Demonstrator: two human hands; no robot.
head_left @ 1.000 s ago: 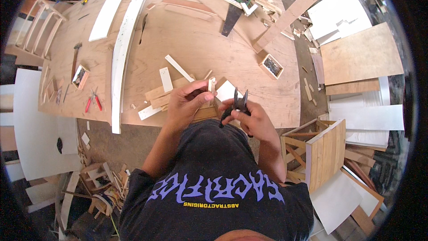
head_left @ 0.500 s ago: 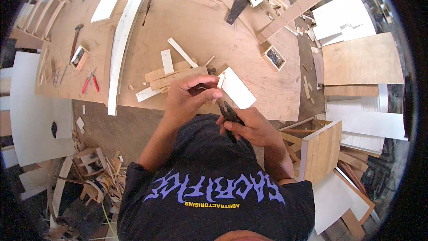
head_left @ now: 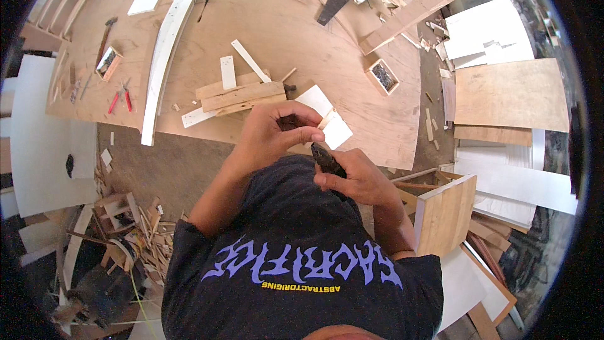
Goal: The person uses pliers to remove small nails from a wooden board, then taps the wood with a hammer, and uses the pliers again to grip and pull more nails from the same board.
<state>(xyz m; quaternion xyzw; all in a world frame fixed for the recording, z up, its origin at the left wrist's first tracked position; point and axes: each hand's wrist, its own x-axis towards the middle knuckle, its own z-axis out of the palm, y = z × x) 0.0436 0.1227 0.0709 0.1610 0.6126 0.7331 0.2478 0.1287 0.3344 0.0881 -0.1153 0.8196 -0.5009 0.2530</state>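
Note:
Close in front of my chest, the fingers of my left hand (head_left: 277, 129) pinch a small strip of bare wood (head_left: 326, 119). Just below it, my right hand (head_left: 357, 176) is wrapped round a black hand tool (head_left: 328, 161) whose exact kind I cannot make out. The tool's upper end points toward the left fingertips, a little apart from the strip. Behind the strip lies a white board (head_left: 338, 135) at the table's near edge. Left of it, short wooden boards (head_left: 242, 98) are piled, with a narrow white strip (head_left: 250, 61) sticking out.
The wooden table (head_left: 302, 44) bears a long white plank (head_left: 168, 50), red-handled pliers (head_left: 121, 98), a hammer (head_left: 106, 41), a handsaw (head_left: 335, 4) and an open box of dark fasteners (head_left: 382, 76). A wooden frame (head_left: 443, 208) stands at my right.
The wood strip has turned from nearly upright to slanting and moved slightly right. The black tool's tip has come away from it. The whole view has shifted a little.

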